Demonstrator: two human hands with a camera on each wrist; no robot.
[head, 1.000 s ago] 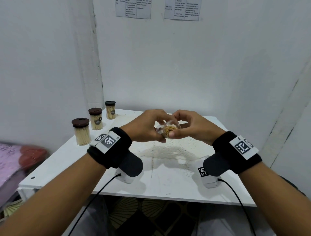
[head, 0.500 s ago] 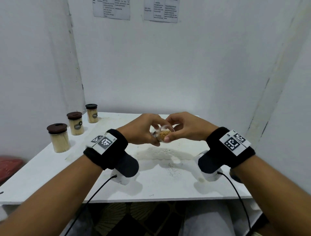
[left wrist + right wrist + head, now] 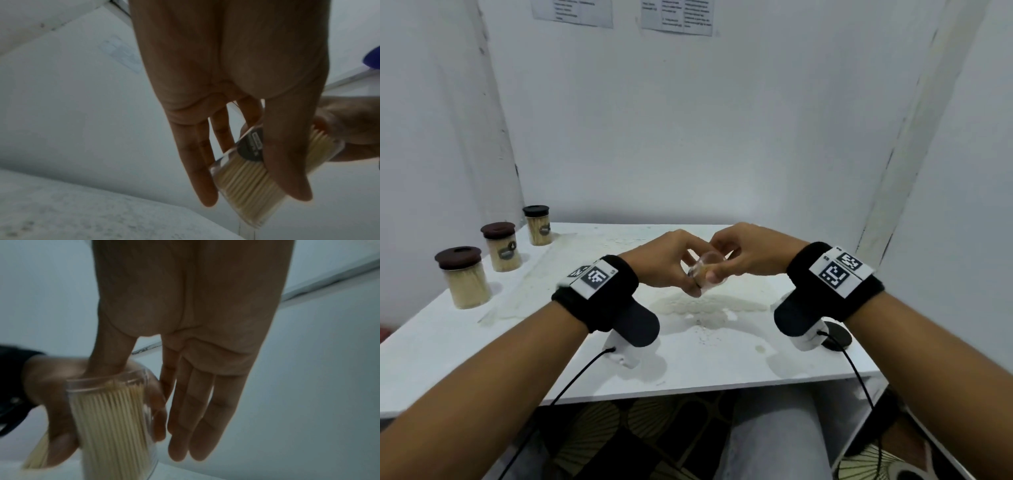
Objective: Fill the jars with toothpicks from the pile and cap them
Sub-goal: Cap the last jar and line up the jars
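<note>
Both of my hands meet above the middle of the white worktop (image 3: 688, 370), and going from the left: three capped jars (image 3: 468, 278) packed with toothpicks stand in a row along the worktop's left edge, well apart from me. My left hand (image 3: 659, 262) grips the clear jar (image 3: 705, 274) with thumb on one side and fingers on the other; the jar is tilted, lifted off the worktop and uncapped, with toothpicks (image 3: 111, 421) filling most of it. A few more toothpicks (image 3: 37, 456) stick out below my left palm in the right wrist view. My right hand (image 3: 748, 255) pinches the jar's open rim, thumb at the mouth, the other fingers (image 3: 197, 418) hanging straight beside it. Under my hands the loose pile of toothpicks (image 3: 709, 303) lies spread on the worktop. Further right, a dark round lid (image 3: 837, 337) lies flat by my right wrist.
</note>
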